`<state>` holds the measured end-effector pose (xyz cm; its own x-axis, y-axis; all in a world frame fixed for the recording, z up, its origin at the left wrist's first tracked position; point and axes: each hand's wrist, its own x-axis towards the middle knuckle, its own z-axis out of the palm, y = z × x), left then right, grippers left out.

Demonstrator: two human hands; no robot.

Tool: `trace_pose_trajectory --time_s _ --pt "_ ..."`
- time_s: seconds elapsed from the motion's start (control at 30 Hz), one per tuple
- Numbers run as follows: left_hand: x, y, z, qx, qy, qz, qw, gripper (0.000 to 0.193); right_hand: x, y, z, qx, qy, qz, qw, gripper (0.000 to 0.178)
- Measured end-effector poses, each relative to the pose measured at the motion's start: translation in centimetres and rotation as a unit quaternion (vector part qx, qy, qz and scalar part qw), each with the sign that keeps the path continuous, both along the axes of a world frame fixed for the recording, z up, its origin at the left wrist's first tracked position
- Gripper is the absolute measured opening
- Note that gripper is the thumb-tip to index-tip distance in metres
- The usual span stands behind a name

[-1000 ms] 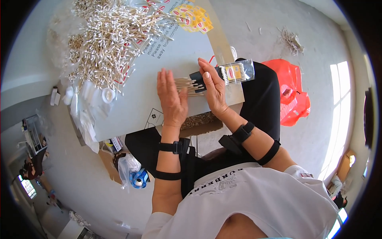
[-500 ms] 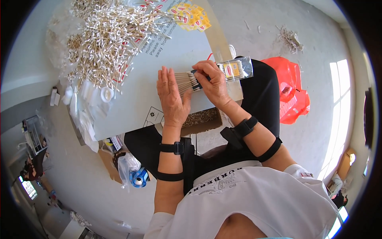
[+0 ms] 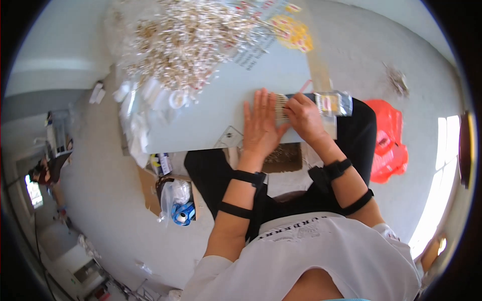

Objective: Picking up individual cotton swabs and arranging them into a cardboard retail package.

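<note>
A row of cotton swabs (image 3: 281,106) lies on the pale board between my two hands. My left hand (image 3: 259,123) rests flat at the row's left end, fingers stretched out and thumb apart. Over the row's right part my right hand (image 3: 307,119) is closed, its fingertips pinched down on the swabs; they hide part of the row. A dark strip (image 3: 308,95) shows behind those fingers. Just right of it lies a clear bag (image 3: 344,103) of swabs with a yellow label (image 3: 330,104), reaching past the board's edge.
A big loose heap of swabs (image 3: 181,45) covers the table's far left, with yellow labels (image 3: 295,34) to its right. Clear plastic rolls (image 3: 155,93) lie at the near left of the heap. Below the table edge stands an open carton (image 3: 286,159). A red bag (image 3: 385,143) lies on the floor.
The whole view has shifted, so the table appears farther right and the picture is blurrier. My right fingers have closed down on the swab row; my left hand stays flat beside it.
</note>
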<state>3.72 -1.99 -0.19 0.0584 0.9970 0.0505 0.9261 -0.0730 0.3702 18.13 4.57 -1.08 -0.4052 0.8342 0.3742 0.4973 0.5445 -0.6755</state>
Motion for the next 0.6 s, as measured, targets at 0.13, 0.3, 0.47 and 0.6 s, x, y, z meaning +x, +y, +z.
trace_pose_trajectory --time_s 0.13,0.3,0.47,0.6 --pt "0.8 -0.2 -1.4 0.058 -0.034 -0.01 0.998 0.088 0.9 -0.4 1.0 -0.063 0.003 -0.04 0.997 0.016" --pt "1.0 -0.7 -1.8 0.085 -0.034 -0.004 0.996 0.086 2.1 -0.4 0.3 -0.058 -0.017 0.066 0.996 0.053" --pt "1.0 -0.7 -1.9 0.098 -0.02 0.008 0.995 0.084 2.5 0.1 0.0 -0.074 -0.049 0.1 0.991 0.056" --pt "0.6 -0.3 -1.3 0.067 -0.105 0.017 0.992 0.075 2.3 -0.2 -0.5 -0.083 -0.039 0.062 0.994 0.05"
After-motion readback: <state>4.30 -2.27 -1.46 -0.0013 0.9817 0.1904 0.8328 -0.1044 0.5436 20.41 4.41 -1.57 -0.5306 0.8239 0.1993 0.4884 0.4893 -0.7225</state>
